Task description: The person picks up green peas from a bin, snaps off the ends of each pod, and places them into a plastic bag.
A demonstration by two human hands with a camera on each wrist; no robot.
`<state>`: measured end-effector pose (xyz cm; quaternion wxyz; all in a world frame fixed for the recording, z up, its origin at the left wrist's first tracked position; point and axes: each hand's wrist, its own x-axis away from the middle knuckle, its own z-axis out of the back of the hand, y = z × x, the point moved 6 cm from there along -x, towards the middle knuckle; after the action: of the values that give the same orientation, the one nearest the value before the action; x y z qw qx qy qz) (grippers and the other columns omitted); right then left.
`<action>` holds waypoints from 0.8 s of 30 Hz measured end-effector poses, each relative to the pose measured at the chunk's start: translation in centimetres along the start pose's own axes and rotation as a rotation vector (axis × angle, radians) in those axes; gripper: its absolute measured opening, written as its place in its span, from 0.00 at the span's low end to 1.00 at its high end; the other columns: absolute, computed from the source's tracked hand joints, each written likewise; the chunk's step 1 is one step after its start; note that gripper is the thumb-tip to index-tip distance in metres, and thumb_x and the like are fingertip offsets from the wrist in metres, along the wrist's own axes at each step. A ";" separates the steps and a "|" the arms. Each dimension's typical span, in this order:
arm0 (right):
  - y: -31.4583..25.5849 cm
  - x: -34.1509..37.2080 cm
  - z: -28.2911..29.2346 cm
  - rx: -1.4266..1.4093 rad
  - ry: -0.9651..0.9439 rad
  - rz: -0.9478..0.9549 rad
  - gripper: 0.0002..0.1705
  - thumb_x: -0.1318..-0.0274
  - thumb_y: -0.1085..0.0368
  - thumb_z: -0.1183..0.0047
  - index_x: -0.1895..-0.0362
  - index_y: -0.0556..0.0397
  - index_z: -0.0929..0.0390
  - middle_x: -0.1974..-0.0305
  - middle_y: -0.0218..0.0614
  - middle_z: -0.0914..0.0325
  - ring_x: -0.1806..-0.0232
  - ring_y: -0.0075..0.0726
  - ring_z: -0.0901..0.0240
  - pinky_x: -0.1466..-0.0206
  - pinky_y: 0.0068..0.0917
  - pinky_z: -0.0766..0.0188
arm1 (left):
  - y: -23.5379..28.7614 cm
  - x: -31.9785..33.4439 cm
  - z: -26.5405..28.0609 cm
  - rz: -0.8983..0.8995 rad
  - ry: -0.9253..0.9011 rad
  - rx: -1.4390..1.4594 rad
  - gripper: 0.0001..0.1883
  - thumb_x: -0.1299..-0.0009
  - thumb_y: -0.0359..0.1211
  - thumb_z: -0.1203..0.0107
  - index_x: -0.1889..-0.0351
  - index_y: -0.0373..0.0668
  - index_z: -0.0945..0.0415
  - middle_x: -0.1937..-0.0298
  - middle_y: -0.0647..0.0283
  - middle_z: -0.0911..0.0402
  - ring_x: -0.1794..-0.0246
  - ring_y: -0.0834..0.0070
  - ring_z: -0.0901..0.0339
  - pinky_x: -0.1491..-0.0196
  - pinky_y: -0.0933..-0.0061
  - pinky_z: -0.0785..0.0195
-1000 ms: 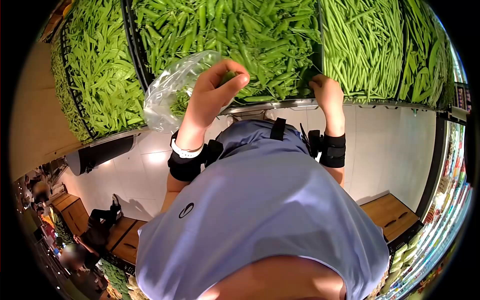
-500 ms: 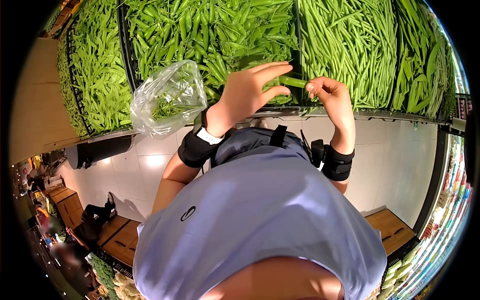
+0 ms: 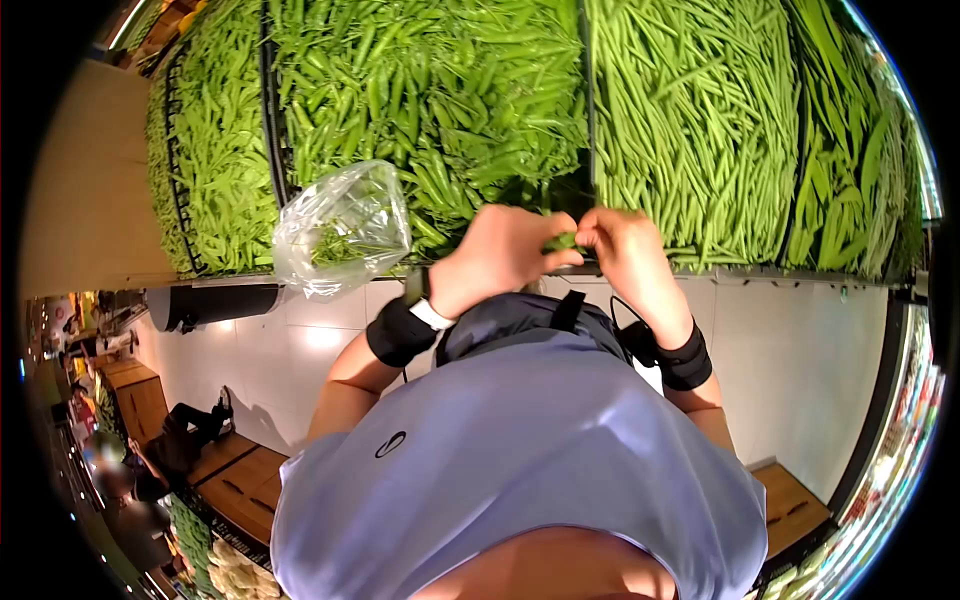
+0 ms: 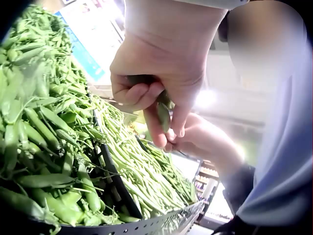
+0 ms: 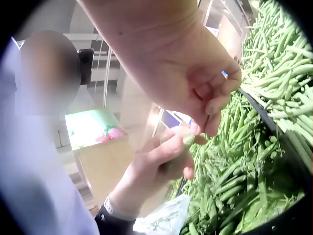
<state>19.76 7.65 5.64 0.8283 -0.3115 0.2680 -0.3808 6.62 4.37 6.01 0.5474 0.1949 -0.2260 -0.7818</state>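
Close together at the front edge of the pea pod bin [image 3: 430, 90], my two hands meet over a green pea pod [image 4: 164, 116]. My left hand [image 3: 495, 252] grips it between thumb and fingers, and more green shows inside its curled fingers in the left wrist view. The fingertips of my right hand [image 3: 632, 252] pinch at the pod's end, which pokes out beside them in the right wrist view. Left of the hands, a clear plastic bag [image 3: 298, 240] sits open on the bin's front edge, with thin green stems and scraps inside.
Green beans [image 3: 690, 130] fill the bin to the right, past a black divider [image 3: 588, 110]. Flat green pods [image 3: 222, 150] lie in the bin to the left. A perforated front rail [image 4: 161, 220] borders the bins. Behind stand wooden cabinets [image 3: 240, 490] and a person [image 3: 190, 435].
My left hand first moved away from the bag toward the right hand. The right hand lifted a pod from the bin, and both hands have drawn together and nearer my body.
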 end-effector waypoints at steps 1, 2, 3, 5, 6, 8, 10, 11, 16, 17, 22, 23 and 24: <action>-0.1 0.1 -0.8 -0.001 -0.062 -0.017 0.01 0.50 0.76 0.46 0.72 0.61 0.24 0.77 0.42 0.22 0.75 0.45 0.23 0.70 0.31 0.30 | 0.2 0.1 -0.7 -0.043 0.004 -0.072 0.11 0.39 0.45 0.41 0.64 0.51 0.24 0.81 0.60 0.24 0.78 0.61 0.24 0.76 0.62 0.36; 0.1 0.1 -1.3 -0.066 -0.080 -0.025 0.01 0.49 0.76 0.47 0.72 0.61 0.24 0.77 0.43 0.22 0.75 0.46 0.24 0.71 0.32 0.30 | 0.1 0.1 -1.4 -0.042 -0.059 -0.167 0.10 0.38 0.41 0.42 0.64 0.50 0.25 0.80 0.60 0.24 0.77 0.60 0.24 0.75 0.62 0.36; 0.5 0.1 -1.7 -0.128 -0.100 -0.037 0.00 0.49 0.77 0.47 0.71 0.62 0.24 0.78 0.43 0.23 0.76 0.47 0.25 0.71 0.32 0.30 | -0.4 0.1 -1.9 -0.022 -0.100 -0.216 0.09 0.38 0.41 0.43 0.66 0.49 0.25 0.81 0.61 0.25 0.77 0.61 0.24 0.75 0.62 0.36; 1.0 0.3 -2.0 -0.210 -0.165 -0.045 0.01 0.51 0.77 0.47 0.71 0.62 0.24 0.77 0.44 0.24 0.75 0.48 0.26 0.70 0.34 0.31 | -1.1 0.5 -1.6 -0.050 -0.096 -0.098 0.08 0.37 0.40 0.44 0.67 0.48 0.22 0.84 0.63 0.24 0.79 0.64 0.23 0.75 0.64 0.34; 1.1 0.4 -2.1 -0.249 -0.199 -0.055 0.01 0.51 0.78 0.47 0.71 0.62 0.24 0.77 0.44 0.24 0.75 0.48 0.27 0.70 0.34 0.31 | -1.6 0.8 -1.5 0.010 -0.144 0.012 0.09 0.37 0.42 0.44 0.67 0.48 0.22 0.83 0.64 0.23 0.78 0.64 0.23 0.73 0.65 0.34; -0.6 0.2 -2.0 -0.120 -0.293 0.151 0.03 0.53 0.78 0.47 0.71 0.62 0.24 0.76 0.44 0.24 0.73 0.49 0.28 0.68 0.35 0.31 | -2.4 1.4 -1.4 0.128 -0.239 0.235 0.10 0.36 0.44 0.45 0.66 0.50 0.21 0.81 0.65 0.21 0.77 0.65 0.23 0.70 0.67 0.32; -1.5 0.3 -2.7 0.004 -0.364 0.247 0.04 0.56 0.78 0.47 0.72 0.59 0.23 0.74 0.42 0.25 0.68 0.48 0.31 0.64 0.37 0.32 | -2.5 1.7 -1.3 0.137 -0.284 0.233 0.10 0.37 0.42 0.45 0.67 0.49 0.20 0.81 0.67 0.20 0.78 0.67 0.22 0.70 0.69 0.32; -1.8 0.3 -3.0 0.012 -0.375 0.282 0.03 0.55 0.77 0.47 0.72 0.59 0.23 0.75 0.41 0.25 0.68 0.48 0.31 0.64 0.37 0.33 | -2.6 1.9 -1.2 0.141 -0.309 0.231 0.09 0.37 0.42 0.45 0.68 0.48 0.19 0.81 0.67 0.20 0.78 0.68 0.22 0.69 0.71 0.32; -4.7 -0.3 -4.3 0.068 -0.421 0.425 0.03 0.55 0.73 0.46 0.72 0.55 0.23 0.74 0.38 0.29 0.67 0.45 0.34 0.61 0.38 0.36 | -3.8 3.6 -0.4 0.217 -0.297 0.441 0.10 0.39 0.37 0.45 0.70 0.40 0.20 0.82 0.64 0.21 0.78 0.73 0.22 0.70 0.72 0.32; -5.4 -0.4 -4.3 0.081 -0.428 0.464 0.03 0.55 0.73 0.46 0.72 0.55 0.22 0.74 0.37 0.29 0.67 0.44 0.34 0.61 0.38 0.36 | -4.2 4.2 -0.5 0.201 -0.328 0.517 0.10 0.39 0.36 0.45 0.70 0.39 0.20 0.82 0.64 0.21 0.78 0.74 0.22 0.70 0.74 0.32; -7.8 0.3 -6.8 -0.060 -0.645 0.768 0.10 0.65 0.72 0.46 0.70 0.56 0.22 0.70 0.34 0.30 0.65 0.41 0.35 0.61 0.34 0.35 | -4.3 7.4 -0.3 0.054 -0.524 0.725 0.12 0.36 0.36 0.43 0.73 0.35 0.22 0.80 0.65 0.20 0.77 0.81 0.24 0.71 0.76 0.35; -8.6 0.2 -7.2 -0.110 -0.649 0.795 0.10 0.65 0.72 0.46 0.71 0.56 0.23 0.70 0.34 0.30 0.65 0.42 0.35 0.61 0.34 0.34 | -4.7 7.9 -0.7 0.028 -0.536 0.692 0.12 0.36 0.36 0.43 0.73 0.35 0.22 0.79 0.65 0.20 0.77 0.81 0.24 0.71 0.76 0.35; -9.5 0.1 -7.6 -0.159 -0.654 0.818 0.09 0.65 0.71 0.46 0.72 0.57 0.24 0.70 0.34 0.30 0.64 0.42 0.35 0.60 0.34 0.34 | -5.0 8.4 -0.5 0.025 -0.598 0.660 0.13 0.36 0.36 0.43 0.74 0.34 0.23 0.80 0.66 0.21 0.78 0.82 0.27 0.72 0.76 0.37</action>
<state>10.26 0.34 7.42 0.9234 -0.3458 0.1234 0.1119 0.40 -2.12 2.29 0.3757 0.1219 -0.6142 -0.6832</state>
